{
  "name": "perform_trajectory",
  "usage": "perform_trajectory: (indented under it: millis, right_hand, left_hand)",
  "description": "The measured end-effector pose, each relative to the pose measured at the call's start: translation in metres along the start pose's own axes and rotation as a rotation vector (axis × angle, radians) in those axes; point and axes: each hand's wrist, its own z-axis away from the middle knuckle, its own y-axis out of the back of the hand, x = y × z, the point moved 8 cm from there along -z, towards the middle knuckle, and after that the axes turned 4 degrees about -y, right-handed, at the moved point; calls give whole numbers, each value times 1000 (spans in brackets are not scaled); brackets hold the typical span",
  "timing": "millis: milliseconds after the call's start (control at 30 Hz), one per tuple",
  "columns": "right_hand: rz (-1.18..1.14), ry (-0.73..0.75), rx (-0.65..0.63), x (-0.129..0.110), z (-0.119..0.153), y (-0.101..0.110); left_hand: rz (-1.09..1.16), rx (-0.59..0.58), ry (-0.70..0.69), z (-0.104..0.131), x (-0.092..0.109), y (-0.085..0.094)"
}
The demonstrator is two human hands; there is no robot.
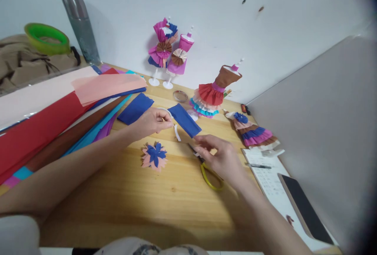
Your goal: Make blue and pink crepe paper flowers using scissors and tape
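My left hand (156, 121) is closed in a pinch, and a short white strip (177, 132) hangs right at its fingertips. Beyond those fingers a white ring (166, 111), partly hidden, shows its edge. A blue paper piece (186, 121) slants between my two hands. Its near corner meets the fingertips of my right hand (218, 155), whose thumb and forefinger are apart. Under that hand lie yellow-handled scissors (212, 178), their blades partly covered. Another folded blue paper (135, 108) is beside my left wrist. Nearer me lies a layered pink and blue paper flower (154, 155).
Coloured paper sheets (55, 115) fill the left side. Small dress forms in paper outfits (216, 90) stand along the wall, near a clear tape roll (180, 96). A paper dress (256, 131), notebook (268, 172) and phone (304, 208) lie right; a bottle (82, 29) stands back left.
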Motion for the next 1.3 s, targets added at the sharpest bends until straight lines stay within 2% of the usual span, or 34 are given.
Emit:
perform_trajectory:
  millis: [67, 200, 333, 500, 633, 800, 900, 1000, 1100, 1200, 1300]
  right_hand:
    - [-185, 145, 108, -23, -10, 0]
    - [-296, 255, 203, -49, -27, -5]
    - [-311, 282, 227, -53, -34, -7]
    - [-240, 340, 306, -56, -30, -3]
    - [-348, 264, 273, -49, -36, -5]
    - [-741, 23, 85, -22, -49, -23]
    - [-840, -38, 30, -15, -50, -29]
    - [-792, 1, 79, -17, -48, -24]
    - [-618, 125, 202, -28, -43, -12]
    - [-427, 253, 319, -40, -35, -1]
    - [-329, 356, 449, -45, -26, 12]
  left_hand:
    - [-11, 6, -4, 3, 7, -2]
    - [-4, -5, -69, 5, 20, -4]
    - [19, 12, -106, 6, 26, -3]
    - [-7, 43, -116, 8, 31, -3]
    - [-7, 2, -87, 8, 27, -9]
    - [72, -32, -68, 6, 21, -14]
    - [124, -48, -77, 6, 20, -17]
    - [146, -43, -22, 7, 14, -18]
    - [174, -18, 69, 8, 7, -16]
    - [199, 10, 128, 6, 2, -9]
    - [198, 77, 201, 5, -5, 2]
